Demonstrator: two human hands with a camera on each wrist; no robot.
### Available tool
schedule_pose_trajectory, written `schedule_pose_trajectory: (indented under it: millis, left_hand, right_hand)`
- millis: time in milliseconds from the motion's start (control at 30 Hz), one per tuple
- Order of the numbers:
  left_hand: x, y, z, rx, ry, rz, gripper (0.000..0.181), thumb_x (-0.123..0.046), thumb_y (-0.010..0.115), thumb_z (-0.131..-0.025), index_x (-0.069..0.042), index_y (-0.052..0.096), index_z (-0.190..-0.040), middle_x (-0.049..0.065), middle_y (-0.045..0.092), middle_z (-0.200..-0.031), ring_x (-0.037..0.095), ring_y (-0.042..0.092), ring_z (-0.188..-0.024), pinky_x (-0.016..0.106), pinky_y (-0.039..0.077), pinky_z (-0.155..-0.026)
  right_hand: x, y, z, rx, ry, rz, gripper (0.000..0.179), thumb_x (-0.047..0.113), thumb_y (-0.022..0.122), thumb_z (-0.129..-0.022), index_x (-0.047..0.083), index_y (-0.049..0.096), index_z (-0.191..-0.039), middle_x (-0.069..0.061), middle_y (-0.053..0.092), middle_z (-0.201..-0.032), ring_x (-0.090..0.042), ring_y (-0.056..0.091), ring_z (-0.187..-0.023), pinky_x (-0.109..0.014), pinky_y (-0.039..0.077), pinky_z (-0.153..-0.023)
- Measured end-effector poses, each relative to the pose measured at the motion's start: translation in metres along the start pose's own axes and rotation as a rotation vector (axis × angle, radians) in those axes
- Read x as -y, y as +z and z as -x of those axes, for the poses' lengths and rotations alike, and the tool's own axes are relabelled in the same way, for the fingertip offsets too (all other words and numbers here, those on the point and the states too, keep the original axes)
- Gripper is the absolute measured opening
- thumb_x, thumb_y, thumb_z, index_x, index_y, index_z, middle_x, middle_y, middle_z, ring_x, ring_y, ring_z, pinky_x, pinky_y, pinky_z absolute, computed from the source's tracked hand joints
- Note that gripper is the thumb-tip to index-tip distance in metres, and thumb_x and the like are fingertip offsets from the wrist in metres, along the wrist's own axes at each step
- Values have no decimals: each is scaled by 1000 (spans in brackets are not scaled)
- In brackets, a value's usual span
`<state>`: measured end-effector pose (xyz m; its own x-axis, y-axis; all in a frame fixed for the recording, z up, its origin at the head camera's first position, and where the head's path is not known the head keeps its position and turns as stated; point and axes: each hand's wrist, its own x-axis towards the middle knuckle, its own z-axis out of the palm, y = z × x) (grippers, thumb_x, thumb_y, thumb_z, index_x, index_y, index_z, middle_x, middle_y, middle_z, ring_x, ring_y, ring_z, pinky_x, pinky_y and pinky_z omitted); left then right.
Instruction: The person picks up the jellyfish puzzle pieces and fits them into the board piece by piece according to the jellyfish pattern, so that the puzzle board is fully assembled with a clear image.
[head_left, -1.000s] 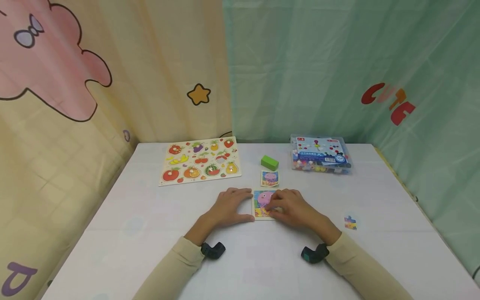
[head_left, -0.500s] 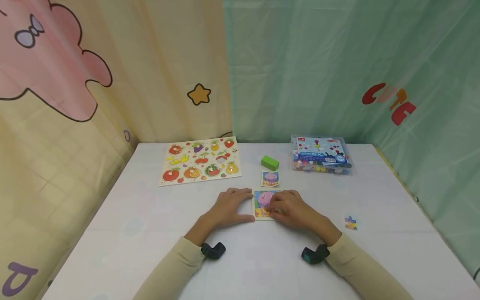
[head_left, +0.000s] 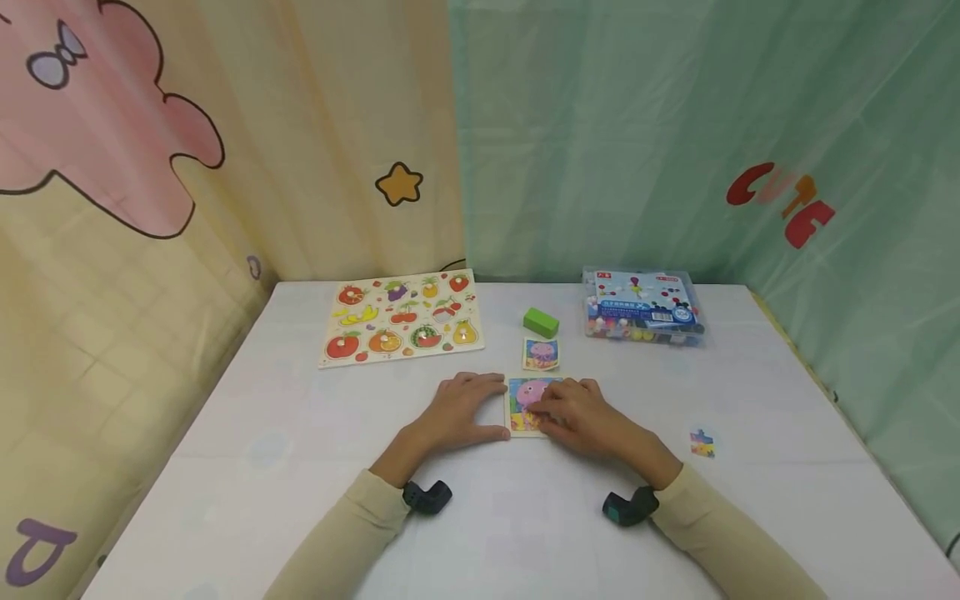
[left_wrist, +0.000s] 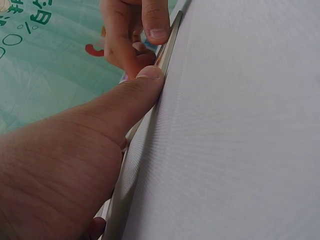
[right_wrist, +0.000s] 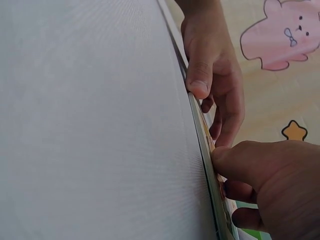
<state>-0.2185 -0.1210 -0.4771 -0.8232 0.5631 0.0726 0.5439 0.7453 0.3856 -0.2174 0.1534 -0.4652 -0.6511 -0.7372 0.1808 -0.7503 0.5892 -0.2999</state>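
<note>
A small jigsaw puzzle with a pink cartoon character lies in its pale frame on the white table. My left hand holds the frame from the left, its thumb at the near corner and its fingers at the far corner. Over the puzzle's right part, my right hand bends its fingers and pinches at a puzzle piece, which those fingers mostly hide. In the right wrist view its thumb and fingertips meet the picture close to the edge. Off to the right lies a loose puzzle piece, blue and yellow.
Beyond the puzzle lie a small picture card and a green block. A fruit peg board sits at the back left, a clear plastic box of colourful parts at the back right. Curtains hang behind the table.
My right fingertips have shifted slightly on the puzzle. The left hand keeps its hold on the frame, and the head view has tilted a little.
</note>
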Motion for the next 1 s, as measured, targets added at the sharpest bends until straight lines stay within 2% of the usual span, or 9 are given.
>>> schedule_pose_trajectory:
  millis: [167,267,467,633,700,800,1000]
  left_hand:
    - [-1,-8,-8,-20,-3,-21,77,-65,68,-87,-20,54,-147,-4,43,-156,24,38,-138,49,34,-105]
    - [-1,-10,-9,-10,-16,-22,78,-65,69,-86,-20,53,-147,-5,42,-157,24,38,-138,49,33,-106]
    - [-1,-8,-8,12,-10,-13,77,-65,69,-86,-20,53,-147,-5,42,-157,23,38,-139,49,33,-106]
    - [-2,-5,-6,16,0,0,77,-65,68,-86,-20,54,-147,-5,43,-157,24,39,-138,49,34,-105]
    - [-3,-4,-6,23,2,1,77,-66,68,-87,-21,53,-147,-6,42,-157,23,38,-138,49,33,-106]
    - [-4,-3,-5,27,2,1,78,-66,67,-87,-20,53,-148,-5,41,-157,24,37,-139,49,33,-106]
    - [-3,-3,0,36,-26,-5,77,-63,69,-87,-19,52,-148,-4,41,-158,26,37,-139,51,32,-108]
  right_hand:
    - [-4,-8,-6,-12,22,28,24,28,73,-95,23,76,-119,9,61,-107,-14,52,-101,-50,32,-90]
    - [-4,-13,-7,-4,16,8,26,27,73,-95,21,76,-121,7,61,-105,-14,51,-99,-50,32,-90]
    - [-2,-10,-2,2,37,-29,29,29,73,-96,22,76,-123,10,59,-98,-12,49,-92,-48,31,-89]
    - [-5,-15,7,5,49,-31,31,33,72,-96,23,74,-126,9,61,-104,-12,51,-96,-47,32,-87]
    - [-10,-23,17,12,92,-36,34,34,72,-95,23,72,-127,7,61,-108,-14,52,-101,-46,33,-87]
    - [-22,-38,41,19,207,-38,37,35,73,-94,21,71,-128,4,61,-112,-19,53,-106,-47,35,-88]
    - [-49,-61,113,-4,426,-16,42,34,79,-89,15,71,-125,-6,62,-115,-30,55,-106,-56,40,-82]
